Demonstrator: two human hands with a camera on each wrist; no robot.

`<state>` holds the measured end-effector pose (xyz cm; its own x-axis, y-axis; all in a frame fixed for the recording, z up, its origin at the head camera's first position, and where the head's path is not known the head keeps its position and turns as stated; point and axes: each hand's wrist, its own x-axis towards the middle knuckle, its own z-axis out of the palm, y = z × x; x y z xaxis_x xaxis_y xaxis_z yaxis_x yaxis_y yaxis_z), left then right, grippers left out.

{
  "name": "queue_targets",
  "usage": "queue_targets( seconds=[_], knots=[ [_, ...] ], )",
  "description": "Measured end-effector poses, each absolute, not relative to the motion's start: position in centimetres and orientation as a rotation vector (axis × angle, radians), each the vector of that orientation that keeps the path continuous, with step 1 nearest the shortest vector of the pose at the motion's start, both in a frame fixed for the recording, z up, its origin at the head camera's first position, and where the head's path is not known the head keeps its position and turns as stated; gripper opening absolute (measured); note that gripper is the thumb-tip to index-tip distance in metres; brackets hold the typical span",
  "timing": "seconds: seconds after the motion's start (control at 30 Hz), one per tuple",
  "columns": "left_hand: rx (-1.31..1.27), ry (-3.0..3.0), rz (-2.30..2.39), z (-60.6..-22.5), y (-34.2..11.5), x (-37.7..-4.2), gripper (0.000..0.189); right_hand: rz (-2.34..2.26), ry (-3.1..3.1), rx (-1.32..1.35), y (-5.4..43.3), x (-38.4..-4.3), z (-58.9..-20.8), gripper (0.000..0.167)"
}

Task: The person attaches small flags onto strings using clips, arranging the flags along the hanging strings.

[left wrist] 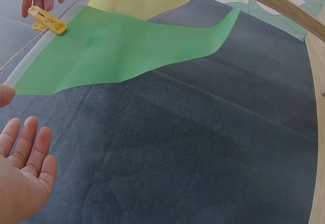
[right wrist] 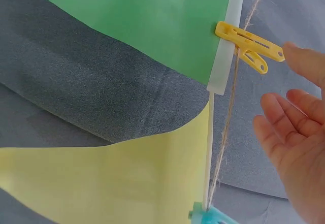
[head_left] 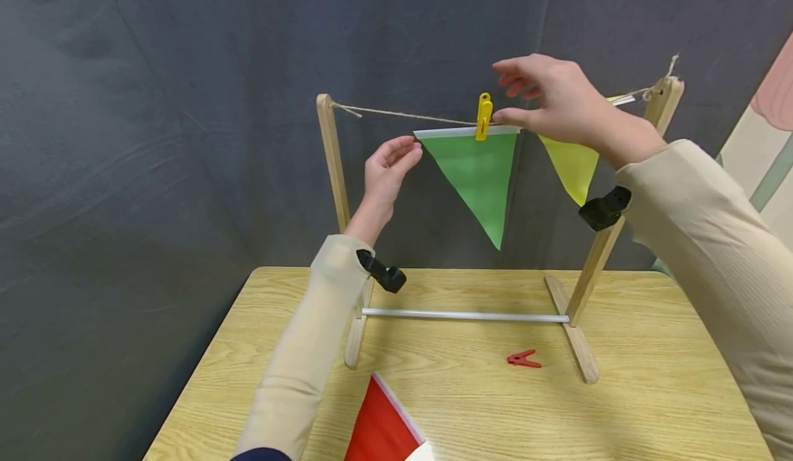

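Note:
A green triangular flag (head_left: 480,175) with a white top strip hangs from the string (head_left: 403,113), clipped by a yellow clothespin (head_left: 484,115). Beside the flag's left corner is my left hand (head_left: 384,175); in the left wrist view its thumb and fingers are spread apart, the thumb close to that corner. To the right of the clothespin, my right hand (head_left: 564,100) has its thumb apart from the fingers. The right wrist view shows the thumb tip at the clothespin's handle end, nothing gripped. Further right hangs a yellow flag (head_left: 570,165), with a teal clip (right wrist: 209,216) on its top edge.
The string runs between two wooden posts (head_left: 332,158), joined low down by a white rod (head_left: 464,315). On the wooden table (head_left: 471,392) lie a red clothespin (head_left: 524,358) and, near the front, a red flag (head_left: 381,423). A dark cloth (head_left: 155,137) covers the background.

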<state>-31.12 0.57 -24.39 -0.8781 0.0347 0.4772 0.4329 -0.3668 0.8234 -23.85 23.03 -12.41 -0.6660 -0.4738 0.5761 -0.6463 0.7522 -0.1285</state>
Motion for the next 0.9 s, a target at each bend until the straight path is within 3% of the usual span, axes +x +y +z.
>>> queue_targets(
  seconds=[0.33, 0.9],
  knots=[
    [-0.662, -1.685, -2.278, -25.4, -0.7, -30.6, 0.034, 0.487, -2.33, 0.803, 24.0, -22.6, -13.6, 0.056],
    [-0.672, -1.703, -2.285, -27.6, -2.8, -30.1, 0.021, 0.576, -2.205, 0.771, 24.7, -20.9, -15.6, 0.056]
  ],
)
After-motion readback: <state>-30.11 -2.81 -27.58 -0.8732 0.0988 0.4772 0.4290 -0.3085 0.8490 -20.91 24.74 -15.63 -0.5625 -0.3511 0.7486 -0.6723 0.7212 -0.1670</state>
